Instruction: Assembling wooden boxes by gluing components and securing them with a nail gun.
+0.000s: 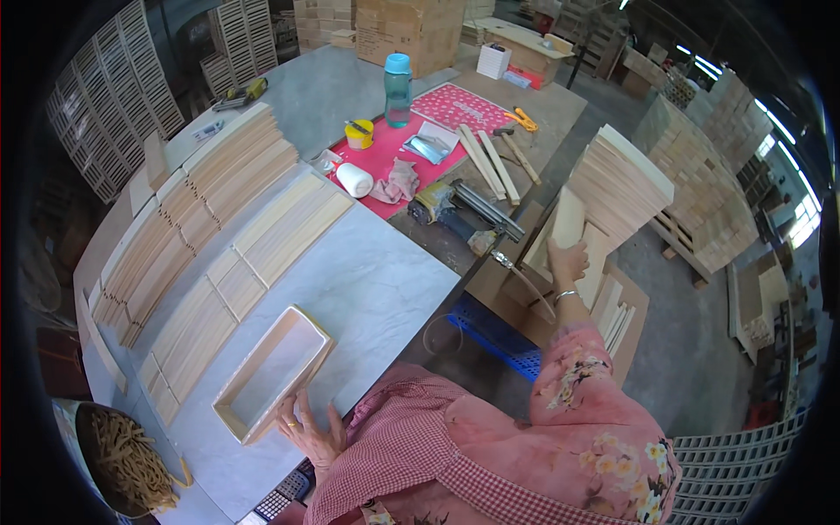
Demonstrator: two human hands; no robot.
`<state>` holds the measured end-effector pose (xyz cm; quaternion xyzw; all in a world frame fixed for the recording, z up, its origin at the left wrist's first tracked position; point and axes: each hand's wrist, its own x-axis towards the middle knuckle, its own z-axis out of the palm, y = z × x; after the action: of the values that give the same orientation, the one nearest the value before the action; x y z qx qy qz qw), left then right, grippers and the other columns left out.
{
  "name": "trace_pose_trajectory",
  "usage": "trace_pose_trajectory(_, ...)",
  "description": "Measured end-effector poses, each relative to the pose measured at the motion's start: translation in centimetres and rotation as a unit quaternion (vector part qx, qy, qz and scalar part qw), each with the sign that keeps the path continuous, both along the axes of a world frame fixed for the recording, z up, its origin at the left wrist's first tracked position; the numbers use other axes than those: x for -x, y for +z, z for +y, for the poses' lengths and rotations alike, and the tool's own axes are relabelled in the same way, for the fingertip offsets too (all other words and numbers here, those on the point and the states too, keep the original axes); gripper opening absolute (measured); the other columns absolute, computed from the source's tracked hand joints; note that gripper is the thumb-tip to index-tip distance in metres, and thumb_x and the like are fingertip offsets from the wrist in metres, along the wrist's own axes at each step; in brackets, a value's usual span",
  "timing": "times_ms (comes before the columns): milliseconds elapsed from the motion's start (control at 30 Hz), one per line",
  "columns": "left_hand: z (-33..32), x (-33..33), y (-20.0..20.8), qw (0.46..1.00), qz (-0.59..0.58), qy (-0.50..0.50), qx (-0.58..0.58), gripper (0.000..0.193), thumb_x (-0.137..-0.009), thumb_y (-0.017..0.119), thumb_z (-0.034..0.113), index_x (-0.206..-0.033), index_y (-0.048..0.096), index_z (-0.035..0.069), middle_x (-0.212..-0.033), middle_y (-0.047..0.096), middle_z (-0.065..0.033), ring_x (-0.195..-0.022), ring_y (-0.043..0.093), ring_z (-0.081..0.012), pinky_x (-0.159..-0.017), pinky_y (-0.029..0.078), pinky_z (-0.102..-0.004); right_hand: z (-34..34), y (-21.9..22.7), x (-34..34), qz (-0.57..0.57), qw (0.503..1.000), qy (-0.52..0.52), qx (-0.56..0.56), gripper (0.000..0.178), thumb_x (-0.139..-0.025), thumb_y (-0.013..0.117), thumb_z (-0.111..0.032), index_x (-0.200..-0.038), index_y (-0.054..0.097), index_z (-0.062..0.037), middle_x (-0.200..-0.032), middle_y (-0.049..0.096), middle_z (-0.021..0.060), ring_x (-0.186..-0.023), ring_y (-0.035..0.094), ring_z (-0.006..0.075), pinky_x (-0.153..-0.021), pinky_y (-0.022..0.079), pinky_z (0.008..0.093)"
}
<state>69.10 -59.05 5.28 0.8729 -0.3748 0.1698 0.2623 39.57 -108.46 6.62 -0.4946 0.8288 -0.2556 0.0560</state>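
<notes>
On the grey table a small rectangular wooden frame [229,418] stands on its edges, with the table surface showing through it. My left hand [308,433] rests beside its near side, fingers spread, the fingertips at the wood; a ring is on one finger. Far out to the right, my right hand [569,262] is closed around the near end of a pale wooden board [569,219]. That board lies beside a tall stack of similar boards [623,179]. A bracelet circles the right wrist.
Rows of thin wooden slats [241,284] lie on the table's left. A basket of brown strips [131,459] stands at lower left. A nail gun [442,208], blue bottle [397,92], hammer [518,153] and white roll [354,180] sit farther back. A blue crate [494,337] is below.
</notes>
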Motion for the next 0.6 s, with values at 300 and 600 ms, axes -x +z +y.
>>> trace_pose_trajectory(300, 0.3, -0.2, 0.4, 0.997, -0.014, -0.056, 0.054, 0.050, -0.081, 0.072, 0.018, -0.129, 0.059, 0.010, -0.134, 0.049, -0.0137, -0.124, 0.047, -0.0364, -0.107, 0.036, -0.0525, -0.3, 5.3, -5.0, -0.111, 0.934, 0.227, 0.253, 0.079, -0.074, 0.073, -0.051, -0.132, 0.054, -0.0006, -0.123, 0.063, 0.0206, -0.111, 0.060, 0.0391, -0.098, 0.047, 0.0462)
trace_pose_trajectory(600, 0.0, 0.0, -0.1, 1.000, -0.007, -0.026, 0.006, 0.042, -0.083, 0.071, 0.017, -0.123, 0.064, 0.010, -0.136, 0.052, -0.0124, -0.125, 0.048, -0.0353, -0.108, 0.037, -0.0519, -1.6, 2.0, -2.3, -0.075, 0.972, 0.103, 0.195, 0.074, -0.074, 0.074, -0.054, -0.124, 0.060, -0.0010, -0.121, 0.063, 0.0212, -0.110, 0.060, 0.0394, -0.096, 0.049, 0.0473)
